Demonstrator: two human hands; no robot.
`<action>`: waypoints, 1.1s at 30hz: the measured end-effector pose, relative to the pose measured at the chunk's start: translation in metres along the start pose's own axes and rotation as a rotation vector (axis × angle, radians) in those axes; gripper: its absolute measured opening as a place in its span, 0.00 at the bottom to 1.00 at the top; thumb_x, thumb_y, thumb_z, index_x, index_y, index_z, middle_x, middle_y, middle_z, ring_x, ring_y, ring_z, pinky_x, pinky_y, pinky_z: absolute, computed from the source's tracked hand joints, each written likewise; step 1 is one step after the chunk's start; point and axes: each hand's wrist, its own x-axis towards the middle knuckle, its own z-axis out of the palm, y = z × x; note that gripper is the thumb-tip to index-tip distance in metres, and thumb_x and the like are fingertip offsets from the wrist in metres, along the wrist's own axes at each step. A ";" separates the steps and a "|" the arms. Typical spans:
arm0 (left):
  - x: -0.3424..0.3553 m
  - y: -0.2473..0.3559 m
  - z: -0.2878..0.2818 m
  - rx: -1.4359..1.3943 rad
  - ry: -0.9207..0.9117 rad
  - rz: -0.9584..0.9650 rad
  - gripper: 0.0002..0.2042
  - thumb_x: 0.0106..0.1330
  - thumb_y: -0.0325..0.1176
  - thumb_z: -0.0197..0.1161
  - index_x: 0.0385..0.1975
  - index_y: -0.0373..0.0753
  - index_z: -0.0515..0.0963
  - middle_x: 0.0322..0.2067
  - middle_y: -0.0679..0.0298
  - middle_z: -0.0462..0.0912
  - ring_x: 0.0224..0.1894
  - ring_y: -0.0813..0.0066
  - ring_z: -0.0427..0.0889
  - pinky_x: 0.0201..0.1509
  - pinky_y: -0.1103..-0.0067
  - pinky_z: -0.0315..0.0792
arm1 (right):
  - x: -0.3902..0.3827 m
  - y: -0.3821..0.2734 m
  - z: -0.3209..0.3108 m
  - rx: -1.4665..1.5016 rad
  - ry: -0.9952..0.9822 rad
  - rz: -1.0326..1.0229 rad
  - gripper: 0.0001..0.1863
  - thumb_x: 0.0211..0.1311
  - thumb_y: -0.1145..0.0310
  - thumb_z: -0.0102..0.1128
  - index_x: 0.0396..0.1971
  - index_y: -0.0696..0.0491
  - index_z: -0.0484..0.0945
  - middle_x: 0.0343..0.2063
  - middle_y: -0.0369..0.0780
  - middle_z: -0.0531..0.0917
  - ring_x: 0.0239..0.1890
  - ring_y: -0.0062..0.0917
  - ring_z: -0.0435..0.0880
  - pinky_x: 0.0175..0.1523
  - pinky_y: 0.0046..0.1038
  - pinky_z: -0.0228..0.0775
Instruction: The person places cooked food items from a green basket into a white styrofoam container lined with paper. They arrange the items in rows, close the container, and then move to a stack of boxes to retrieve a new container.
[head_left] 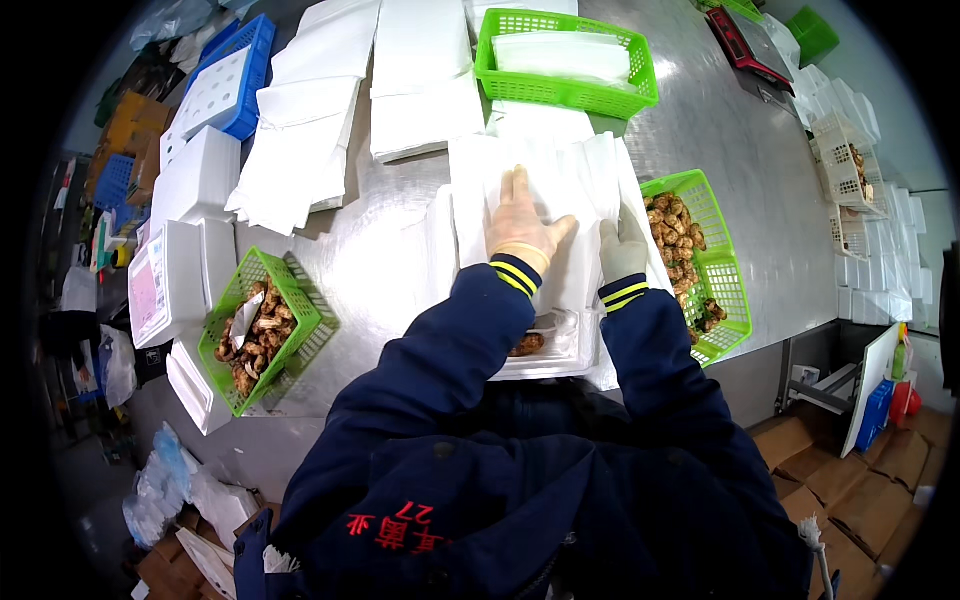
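A white paper sheet [530, 180] lies over a white foam box [545, 368] in front of me. My left hand [522, 225], in a pale thin glove, rests flat on the paper with fingers stretched and thumb spread. My right hand [624, 245], in a whitish glove, touches the paper near its right side, fingers extended; their tips are partly lost against the white. At the box's near end a brown mushroom [527, 344] shows beneath the paper. The paper hides the rest of the box's inside.
Green baskets of mushrooms stand on the metal table: one left [268, 335], one right [715, 250]. Behind are stacks of white paper [300, 150] and a green basket [567, 60] holding white sheets. White foam boxes [190, 190] line the left edge; a red scale [745, 45] sits far right.
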 end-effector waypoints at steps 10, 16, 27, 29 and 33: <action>0.012 -0.018 0.012 -0.193 0.099 0.116 0.34 0.58 0.23 0.57 0.67 0.37 0.55 0.66 0.47 0.59 0.66 0.51 0.61 0.69 0.71 0.60 | 0.014 -0.061 -0.068 0.226 0.246 0.051 0.20 0.66 0.78 0.46 0.57 0.66 0.68 0.50 0.46 0.79 0.49 0.27 0.79 0.54 0.25 0.71; -0.005 0.028 -0.026 -0.402 -0.044 0.174 0.38 0.56 0.39 0.69 0.66 0.39 0.59 0.66 0.50 0.61 0.48 0.60 0.78 0.54 0.69 0.74 | 0.004 -0.109 -0.122 0.261 0.192 -0.023 0.19 0.69 0.74 0.44 0.56 0.67 0.68 0.47 0.47 0.80 0.45 0.26 0.81 0.51 0.26 0.73; -0.032 0.070 -0.006 -1.489 -0.371 -0.281 0.13 0.62 0.28 0.63 0.45 0.33 0.77 0.36 0.62 0.83 0.35 0.73 0.82 0.38 0.75 0.77 | -0.047 -0.114 -0.060 -0.003 -0.103 -0.186 0.29 0.59 0.78 0.63 0.60 0.65 0.65 0.52 0.46 0.77 0.52 0.27 0.78 0.60 0.27 0.67; -0.032 0.063 -0.006 -1.468 -0.304 -0.339 0.13 0.62 0.27 0.64 0.46 0.33 0.76 0.37 0.62 0.82 0.37 0.72 0.82 0.40 0.76 0.77 | -0.055 -0.122 -0.057 -0.105 -0.094 -0.345 0.40 0.53 0.77 0.68 0.65 0.63 0.58 0.58 0.50 0.71 0.61 0.31 0.70 0.65 0.30 0.62; -0.042 0.061 -0.001 -1.368 -0.408 -0.189 0.25 0.59 0.30 0.69 0.56 0.32 0.69 0.45 0.58 0.80 0.46 0.70 0.80 0.53 0.74 0.73 | -0.056 -0.098 -0.060 0.067 -0.439 -0.040 0.36 0.55 0.74 0.68 0.63 0.63 0.62 0.55 0.46 0.75 0.54 0.27 0.75 0.57 0.27 0.67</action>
